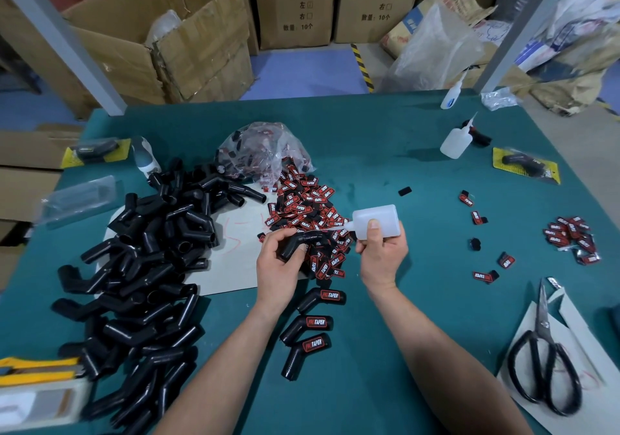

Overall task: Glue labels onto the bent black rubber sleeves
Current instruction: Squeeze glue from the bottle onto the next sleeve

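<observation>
Nearest, at 6 o'clock of the hands: three labelled sleeves (317, 300) lie in a row on the green table (385, 350), labels up.

L hand (278, 267) has its fingers curled round a bare bent sleeve (295, 246), thumb on top. R hand (382, 255), at 3 o'clock of it, grips the glue bottle (377, 221) w/ fingers wrapped behind and thumb across the front. The nozzle (335, 229) points to 9, tip at the sleeve; can't tell if it touches.

Step looks like glue application. To do it well, prob.: light squeeze, thin bead on one straight leg only, sleeve held steady, fingertips clear of the wet patch. Then take one label from the label pile (308, 210) at 12 and press it on square. Too much glue would likely smear onto rubber & fingers.

Bare sleeve pile (144, 267) sits at 9. A spare bottle (454, 143) stands far off at 1–2.
</observation>
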Available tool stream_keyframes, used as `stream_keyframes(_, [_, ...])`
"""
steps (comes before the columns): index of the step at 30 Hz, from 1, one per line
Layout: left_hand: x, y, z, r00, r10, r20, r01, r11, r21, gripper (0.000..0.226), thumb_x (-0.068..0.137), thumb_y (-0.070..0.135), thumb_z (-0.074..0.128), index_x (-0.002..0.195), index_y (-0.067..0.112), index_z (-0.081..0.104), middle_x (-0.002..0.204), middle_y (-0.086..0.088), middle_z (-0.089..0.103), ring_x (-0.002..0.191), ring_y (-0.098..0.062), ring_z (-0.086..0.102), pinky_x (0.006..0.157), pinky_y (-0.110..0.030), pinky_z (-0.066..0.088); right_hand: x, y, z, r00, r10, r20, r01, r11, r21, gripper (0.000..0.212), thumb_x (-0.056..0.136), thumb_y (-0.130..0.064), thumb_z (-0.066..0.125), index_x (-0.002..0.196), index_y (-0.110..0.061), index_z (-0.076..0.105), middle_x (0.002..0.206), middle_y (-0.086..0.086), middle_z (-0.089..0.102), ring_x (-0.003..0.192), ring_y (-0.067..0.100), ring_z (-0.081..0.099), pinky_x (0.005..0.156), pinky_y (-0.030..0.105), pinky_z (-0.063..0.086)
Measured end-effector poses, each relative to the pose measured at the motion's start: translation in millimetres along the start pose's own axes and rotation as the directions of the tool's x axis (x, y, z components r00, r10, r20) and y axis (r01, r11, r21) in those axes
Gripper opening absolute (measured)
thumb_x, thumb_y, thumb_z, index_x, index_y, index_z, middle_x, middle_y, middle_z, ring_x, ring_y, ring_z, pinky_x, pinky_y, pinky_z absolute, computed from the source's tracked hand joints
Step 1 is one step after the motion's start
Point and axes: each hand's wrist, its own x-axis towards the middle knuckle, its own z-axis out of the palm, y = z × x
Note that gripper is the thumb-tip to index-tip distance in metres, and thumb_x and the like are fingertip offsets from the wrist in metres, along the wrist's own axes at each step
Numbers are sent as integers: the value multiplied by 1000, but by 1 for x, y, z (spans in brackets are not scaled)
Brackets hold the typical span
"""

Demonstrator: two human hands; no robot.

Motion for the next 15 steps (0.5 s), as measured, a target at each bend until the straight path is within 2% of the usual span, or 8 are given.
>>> stream_keyframes(5, [1, -1, 0, 1000, -27, 10, 27, 999, -26, 42, 92, 7, 73, 108, 46, 69, 115, 5, 72, 111, -20, 68, 104, -52, 53, 7, 1, 0, 997, 76, 28, -80, 983, 166, 30, 81, -41, 67, 86, -13, 58, 57, 1, 60, 36, 15, 46, 39, 19, 36])
stream_keyframes(8, [2, -3, -1, 1000, -13, 9, 13, 1000, -24, 43, 93, 8, 74, 108, 48, 68, 116, 7, 71, 112, -15, 68, 104, -47, 53, 12, 1, -1, 984, 122, 127, -150, 958, 244, 21, 81, -37, 69, 86, -17, 67, 61, 6, 63, 38, 17, 49, 39, 20, 34])
stream_keyframes(10, [3, -5, -1, 1000, -9, 10, 9, 1000, -22, 44, 92, 9, 74, 108, 49, 69, 117, 7, 71, 113, -16, 68, 104, -46, 54, 15, 1, -4, 968, 136, 210, -186, 953, 240, 26, 81, -34, 70, 96, -12, 67, 66, 9, 67, 44, 19, 55, 40, 22, 38])
stream_keyframes(12, [4, -7, -1, 1000, -10, 8, 10, 999, -35, 42, 92, 10, 74, 108, 48, 69, 117, 9, 72, 112, -16, 68, 103, -45, 54, 17, 0, -7, 956, 124, 266, -171, 972, 159, 35, 80, -32, 73, 103, -8, 64, 75, 11, 71, 53, 22, 63, 46, 26, 47])
stream_keyframes(14, [4, -8, -1, 1000, -6, 9, 6, 999, -43, 39, 91, 13, 73, 109, 48, 69, 115, 12, 72, 111, -14, 68, 101, -40, 55, 17, 0, -10, 947, 90, 307, -80, 996, -47, 33, 76, -32, 78, 103, -18, 66, 84, 8, 74, 66, 22, 67, 56, 31, 53])
stream_keyframes(15, [4, -8, -1, 1000, 0, 8, 0, 999, -47, 38, 91, 15, 73, 109, 48, 69, 115, 13, 72, 110, -13, 68, 100, -37, 54, 17, 1, -10, 944, 80, 321, -25, 985, -171, 30, 74, -32, 80, 100, -26, 67, 87, 0, 74, 70, 18, 66, 59, 30, 53])
